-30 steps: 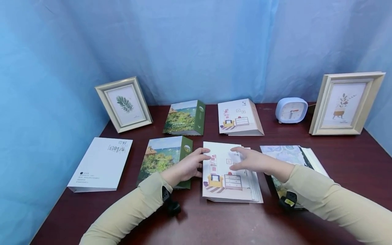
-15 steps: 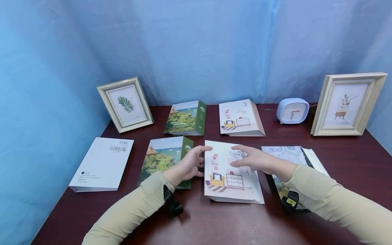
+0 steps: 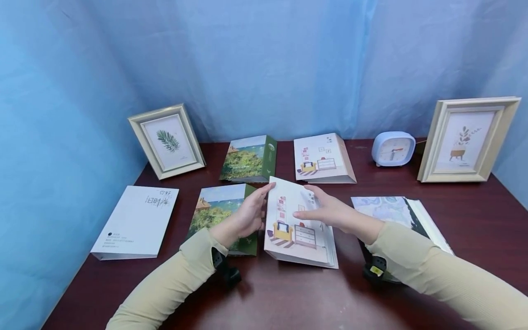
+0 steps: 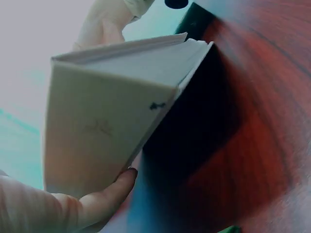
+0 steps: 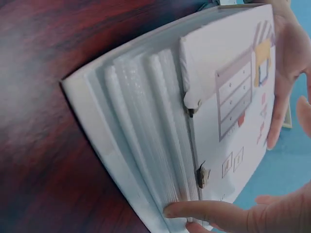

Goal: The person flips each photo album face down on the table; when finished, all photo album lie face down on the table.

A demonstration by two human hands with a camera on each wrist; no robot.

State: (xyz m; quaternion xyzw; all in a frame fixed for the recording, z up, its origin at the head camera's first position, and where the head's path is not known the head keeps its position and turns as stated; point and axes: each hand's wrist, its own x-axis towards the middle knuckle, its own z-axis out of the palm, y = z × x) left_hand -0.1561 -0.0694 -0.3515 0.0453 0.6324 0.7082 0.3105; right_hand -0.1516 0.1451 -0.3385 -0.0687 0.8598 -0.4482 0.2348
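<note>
A white photo album (image 3: 288,245) with a drawn yellow armchair and chest of drawers stands tilted between both hands. My left hand (image 3: 246,214) grips its spine side, the thumb at the upper cover edge. In the left wrist view, fingers (image 4: 109,199) reach beneath the spine (image 4: 97,126), which is raised above the table. My right hand (image 3: 336,211) holds the opposite side, thumb over the cover. Its finger (image 5: 209,210) lies against the page edges (image 5: 141,141) in the right wrist view. Whether the album's right edge touches the table cannot be told.
Green landscape albums (image 3: 216,206) lie left and behind; a matching white album (image 3: 321,158) is at the back. Another white album (image 3: 138,222) lies far left, a painted-cover one (image 3: 383,213) right. Picture frames (image 3: 167,142) and a clock (image 3: 393,149) stand at the rear.
The album has shifted left and away from me, its spine side rising and its outline turning slanted. Both hands have moved left with it.
</note>
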